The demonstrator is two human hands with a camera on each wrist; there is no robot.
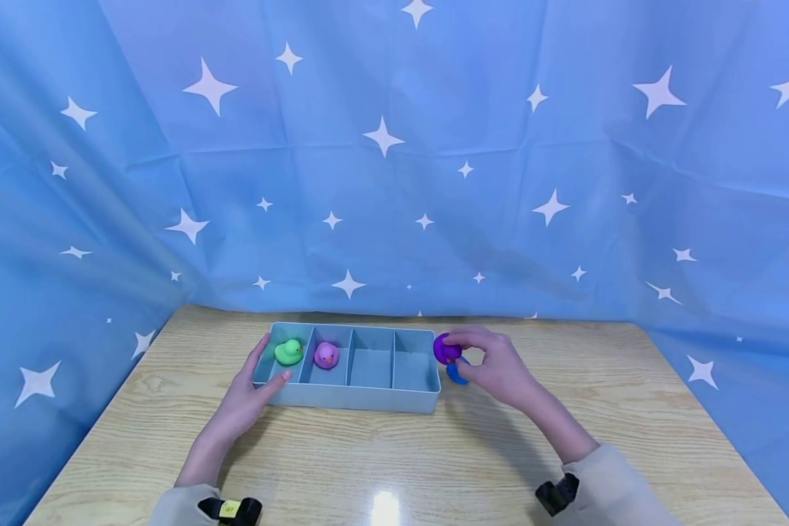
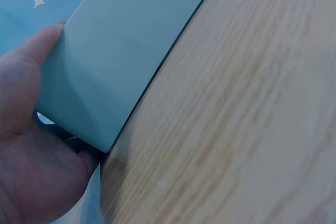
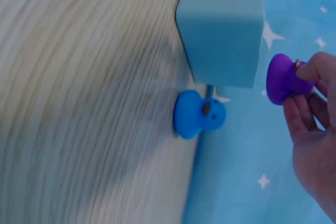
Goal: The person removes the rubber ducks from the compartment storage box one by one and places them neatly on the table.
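A pale blue tray (image 1: 361,399) with four compartments lies on the wooden table (image 1: 381,460). A green duck (image 1: 289,352) sits in its leftmost compartment and a pink duck (image 1: 326,355) in the second. My left hand (image 1: 250,391) grips the tray's left front corner (image 2: 94,98), thumb on the front rim. My right hand (image 1: 493,365) pinches a purple duck (image 1: 446,349) just off the tray's right end, lifted above the table; the purple duck (image 3: 281,80) shows beside the tray's end wall (image 3: 223,30). A blue duck (image 3: 198,115) stands on the table below it.
A blue curtain with white stars (image 1: 394,161) hangs behind and along both sides of the table. The tray's two right compartments (image 1: 392,361) hold nothing. The table's front edge lies near my sleeves.
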